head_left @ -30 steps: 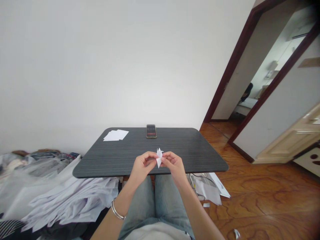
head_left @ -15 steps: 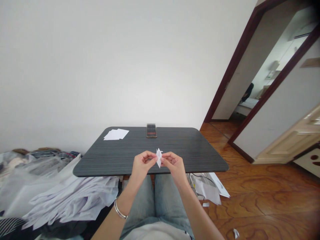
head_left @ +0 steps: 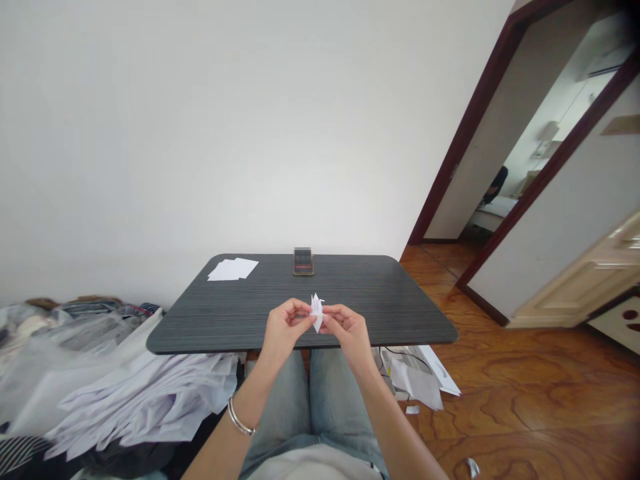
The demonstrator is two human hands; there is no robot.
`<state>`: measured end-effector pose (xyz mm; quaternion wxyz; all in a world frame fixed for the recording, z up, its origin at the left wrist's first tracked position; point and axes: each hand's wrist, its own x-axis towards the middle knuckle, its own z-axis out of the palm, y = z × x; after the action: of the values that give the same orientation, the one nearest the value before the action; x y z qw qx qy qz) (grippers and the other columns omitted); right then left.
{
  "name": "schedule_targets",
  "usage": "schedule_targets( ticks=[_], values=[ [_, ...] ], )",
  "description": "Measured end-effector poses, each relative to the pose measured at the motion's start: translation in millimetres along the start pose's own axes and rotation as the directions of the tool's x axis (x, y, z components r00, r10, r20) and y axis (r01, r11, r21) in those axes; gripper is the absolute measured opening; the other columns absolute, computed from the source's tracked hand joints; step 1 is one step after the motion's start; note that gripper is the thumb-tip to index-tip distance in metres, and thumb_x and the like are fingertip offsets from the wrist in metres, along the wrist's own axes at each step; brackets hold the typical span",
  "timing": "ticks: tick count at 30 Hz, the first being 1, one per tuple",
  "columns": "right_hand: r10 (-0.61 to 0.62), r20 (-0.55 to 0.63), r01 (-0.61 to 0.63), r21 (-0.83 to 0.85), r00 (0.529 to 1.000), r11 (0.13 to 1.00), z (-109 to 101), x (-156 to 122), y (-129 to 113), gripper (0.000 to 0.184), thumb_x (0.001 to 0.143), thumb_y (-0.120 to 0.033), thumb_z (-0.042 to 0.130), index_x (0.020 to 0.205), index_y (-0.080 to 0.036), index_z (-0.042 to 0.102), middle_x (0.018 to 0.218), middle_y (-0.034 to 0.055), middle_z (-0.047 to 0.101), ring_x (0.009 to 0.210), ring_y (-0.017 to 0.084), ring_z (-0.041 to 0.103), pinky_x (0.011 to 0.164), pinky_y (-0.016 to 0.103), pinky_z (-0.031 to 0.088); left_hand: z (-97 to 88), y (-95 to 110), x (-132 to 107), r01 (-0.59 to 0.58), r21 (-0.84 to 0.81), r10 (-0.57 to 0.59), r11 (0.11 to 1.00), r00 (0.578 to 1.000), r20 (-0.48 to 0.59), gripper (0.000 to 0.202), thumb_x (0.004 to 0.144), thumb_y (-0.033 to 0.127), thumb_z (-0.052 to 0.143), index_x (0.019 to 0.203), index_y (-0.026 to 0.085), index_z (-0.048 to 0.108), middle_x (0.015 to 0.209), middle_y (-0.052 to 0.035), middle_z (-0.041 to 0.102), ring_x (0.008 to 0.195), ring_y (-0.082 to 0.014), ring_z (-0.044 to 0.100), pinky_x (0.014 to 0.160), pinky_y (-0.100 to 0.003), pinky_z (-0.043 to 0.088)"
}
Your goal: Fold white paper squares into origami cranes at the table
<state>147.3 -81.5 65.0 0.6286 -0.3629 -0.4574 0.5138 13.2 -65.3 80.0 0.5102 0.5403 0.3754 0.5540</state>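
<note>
We pinch a folded white paper figure (head_left: 316,312) between the fingertips of our left hand (head_left: 286,323) and right hand (head_left: 347,331). It looks light, crisp and easily crushed, so its folded middle suits holding. Over the dark table (head_left: 200,327), loose paper sheets (head_left: 233,269) lie at 11 o'clock, an upright phone (head_left: 303,261) at 12.

A phone (head_left: 303,261) stands near white paper sheets (head_left: 233,269) on the dark table (head_left: 380,293).

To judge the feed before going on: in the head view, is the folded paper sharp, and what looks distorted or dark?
Head view: the folded paper is small, edges soft; wide-angle distortion slants the door frame; the top right corner falls dark; the phone's screen is blurred.
</note>
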Motion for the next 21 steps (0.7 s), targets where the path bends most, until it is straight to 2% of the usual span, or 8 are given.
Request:
schedule_targets(
  ticks=[3, 8, 12, 15, 21],
  values=[
    [0.017, -0.013, -0.017, 0.001, 1.0, 1.0, 0.5, 0.1, -1.6, 0.022, 0.066, -0.036, 0.07, 0.075, -0.016, 0.068, 0.059, -0.0006, 0.065, 0.052, 0.01, 0.058, 0.05, 0.022, 0.053, -0.5, 0.9, 0.6, 0.006, 0.008, -0.006, 1.0, 1.0, 0.011, 0.015, 0.059, 0.016, 0.072, 0.07, 0.013, 0.062, 0.068, -0.0017, 0.065, 0.065, -0.0117, 0.06, 0.061, -0.02, 0.046],
    [0.044, 0.029, -0.042, -0.044, 0.999, 0.998, -2.0, 1.8, 0.8, 0.023, 0.067, -0.038, 0.07, 0.068, -0.015, 0.066, 0.051, -0.0018, 0.061, 0.046, 0.009, 0.055, 0.046, 0.02, 0.052, 0.5, 2.1, 0.1, 0.043, -0.021, -0.042, 0.999, 0.999, 0.017, 0.02, 0.057, 0.015, 0.074, 0.072, 0.013, 0.06, 0.067, -0.0002, 0.063, 0.065, -0.0102, 0.058, 0.063, -0.02, 0.046],
    [-0.006, 0.005, 0.006, -0.088, 1.0, 0.996, -2.8, 2.1, 5.9, 0.023, 0.069, -0.038, 0.068, 0.068, -0.015, 0.065, 0.051, -0.0011, 0.062, 0.045, 0.009, 0.056, 0.045, 0.02, 0.052, 1.3, -0.1, 0.0, 0.074, -0.088, -0.076, 0.993, 0.997, -0.014, 0.026, 0.056, 0.015, 0.075, 0.076, 0.014, 0.059, 0.069, 0.0012, 0.063, 0.063, -0.0084, 0.058, 0.063, -0.019, 0.045],
    [-0.045, -0.011, 0.043, -0.121, 0.999, 0.992, -2.3, 1.6, 7.7, 0.022, 0.069, -0.037, 0.068, 0.068, -0.015, 0.064, 0.05, -0.0013, 0.062, 0.044, 0.01, 0.056, 0.045, 0.021, 0.052, 1.3, -0.4, -0.6, 0.098, -0.102, -0.097, 0.99, 0.995, 0.009, 0.03, 0.057, 0.017, 0.075, 0.082, 0.013, 0.058, 0.069, 0.0009, 0.063, 0.062, -0.0084, 0.058, 0.063, -0.019, 0.045],
    [-0.029, 0.042, 0.035, -0.132, 0.999, 0.991, -3.2, 0.6, 5.5, 0.021, 0.07, -0.037, 0.066, 0.07, -0.016, 0.064, 0.054, -0.0004, 0.062, 0.047, 0.01, 0.056, 0.044, 0.02, 0.049, 1.1, 4.2, -4.7, 0.095, -0.096, -0.094, 0.991, 0.995, 0.019, 0.029, 0.057, 0.019, 0.075, 0.08, 0.014, 0.058, 0.064, 0.0021, 0.061, 0.057, -0.0089, 0.057, 0.06, -0.02, 0.045]
  ],
)
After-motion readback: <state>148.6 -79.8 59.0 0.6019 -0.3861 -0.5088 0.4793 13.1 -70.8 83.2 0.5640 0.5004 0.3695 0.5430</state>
